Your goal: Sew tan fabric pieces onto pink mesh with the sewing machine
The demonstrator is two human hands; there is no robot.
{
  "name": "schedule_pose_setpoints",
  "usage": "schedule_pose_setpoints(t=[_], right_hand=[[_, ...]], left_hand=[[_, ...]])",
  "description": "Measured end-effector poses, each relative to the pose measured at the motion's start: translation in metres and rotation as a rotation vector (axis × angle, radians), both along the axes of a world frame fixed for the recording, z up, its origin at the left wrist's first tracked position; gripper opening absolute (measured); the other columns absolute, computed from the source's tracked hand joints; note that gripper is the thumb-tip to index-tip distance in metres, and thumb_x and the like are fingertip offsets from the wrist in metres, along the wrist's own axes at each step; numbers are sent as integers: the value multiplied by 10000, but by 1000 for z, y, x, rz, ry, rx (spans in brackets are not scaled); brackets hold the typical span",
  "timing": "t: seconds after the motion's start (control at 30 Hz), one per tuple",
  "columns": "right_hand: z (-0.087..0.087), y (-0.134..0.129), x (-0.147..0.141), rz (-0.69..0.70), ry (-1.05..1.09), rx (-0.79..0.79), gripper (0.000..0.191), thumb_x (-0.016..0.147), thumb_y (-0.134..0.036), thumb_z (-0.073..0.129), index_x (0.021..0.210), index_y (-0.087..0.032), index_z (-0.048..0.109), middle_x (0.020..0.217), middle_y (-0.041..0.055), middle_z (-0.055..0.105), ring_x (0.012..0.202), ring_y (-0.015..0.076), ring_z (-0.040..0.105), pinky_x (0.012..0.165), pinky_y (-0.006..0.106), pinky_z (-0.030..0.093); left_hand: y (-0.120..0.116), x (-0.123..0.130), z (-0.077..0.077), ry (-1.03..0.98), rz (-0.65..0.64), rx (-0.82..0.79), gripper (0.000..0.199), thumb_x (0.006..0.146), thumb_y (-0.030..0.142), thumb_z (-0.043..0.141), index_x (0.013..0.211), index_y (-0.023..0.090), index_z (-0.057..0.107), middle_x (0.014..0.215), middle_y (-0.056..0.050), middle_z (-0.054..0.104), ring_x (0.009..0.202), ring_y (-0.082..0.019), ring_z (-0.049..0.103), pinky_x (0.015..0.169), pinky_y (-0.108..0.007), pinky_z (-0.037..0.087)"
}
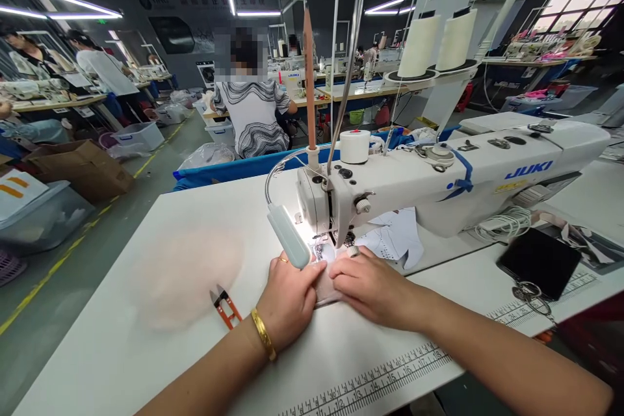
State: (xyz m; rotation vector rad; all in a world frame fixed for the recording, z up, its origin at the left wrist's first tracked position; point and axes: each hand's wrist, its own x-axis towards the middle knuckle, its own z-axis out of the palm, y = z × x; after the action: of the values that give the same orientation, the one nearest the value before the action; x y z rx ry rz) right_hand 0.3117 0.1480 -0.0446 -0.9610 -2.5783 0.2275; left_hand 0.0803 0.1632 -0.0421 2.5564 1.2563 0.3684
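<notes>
A white sewing machine [419, 175] stands before me, its lit needle area directly above my fingertips. A small piece of pale, sheer fabric [325, 291] lies below the needle and presser foot. My left hand [291, 292] presses the fabric's left side, thumb toward the needle; the lamp head hides some of its fingers. From the right, my right hand [373, 283] has curled fingers closed on the fabric close to the presser foot. Orange-handled thread snips [226, 309] lie beside my left wrist. Farther left, a heap of sheer pinkish fabric [190, 276] rests on the table.
A grey lamp [288, 235] hangs close over my left hand. Marked white pieces [392, 237] lie behind my right hand. A black phone-like slab [540, 262] and keys [531, 296] are at right. A ruler strip [375, 387] runs along the front edge. A person [253, 107] sits ahead.
</notes>
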Motion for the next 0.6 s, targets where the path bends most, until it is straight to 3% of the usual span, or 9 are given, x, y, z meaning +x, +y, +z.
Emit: schedule_pose_setpoints(t=[0.07, 0.13, 0.33, 0.47, 0.6], right_hand=[[-2, 3, 1, -36, 80, -58, 205, 1055, -224, 440, 1000, -203, 636, 992, 74, 703, 932, 240, 581, 870, 399, 426], [-2, 7, 2, -99, 205, -138, 258, 1076, -260, 386, 993, -208, 625, 964, 74, 695, 922, 238, 585, 837, 380, 446], [5, 12, -2, -267, 405, -382, 339, 1089, -376, 349, 903, -206, 576, 882, 52, 683, 803, 215, 606, 733, 339, 462], [4, 11, -4, -255, 417, -436, 354, 1094, -399, 341, 896, -206, 562, 864, 42, 686, 792, 206, 606, 735, 333, 465], [0, 11, -6, -310, 449, -484, 365, 1091, -427, 353, 849, -216, 526, 791, 12, 637, 735, 187, 568, 663, 301, 433]], left_hand=[[4, -1, 2, -19, -5, -50, 597, 774, 63, 495, 1310, 260, 667, 1253, -95, 647, 986, -281, 610, 780, -413, 480], [7, 0, 3, -55, -8, -70, 564, 746, 72, 518, 1256, 245, 685, 1173, -89, 648, 960, -268, 597, 762, -388, 487], [13, 6, -5, -183, -1, 79, 100, 867, 176, 590, 872, 203, 686, 961, -75, 642, 929, -257, 567, 793, -396, 495], [16, 5, -12, -179, -37, 230, 190, 965, 206, 541, 833, 205, 678, 969, -79, 663, 885, -235, 570, 775, -384, 486], [17, 3, -12, -166, -21, 248, 194, 971, 183, 524, 860, 207, 680, 924, -71, 658, 882, -236, 580, 770, -372, 487]])
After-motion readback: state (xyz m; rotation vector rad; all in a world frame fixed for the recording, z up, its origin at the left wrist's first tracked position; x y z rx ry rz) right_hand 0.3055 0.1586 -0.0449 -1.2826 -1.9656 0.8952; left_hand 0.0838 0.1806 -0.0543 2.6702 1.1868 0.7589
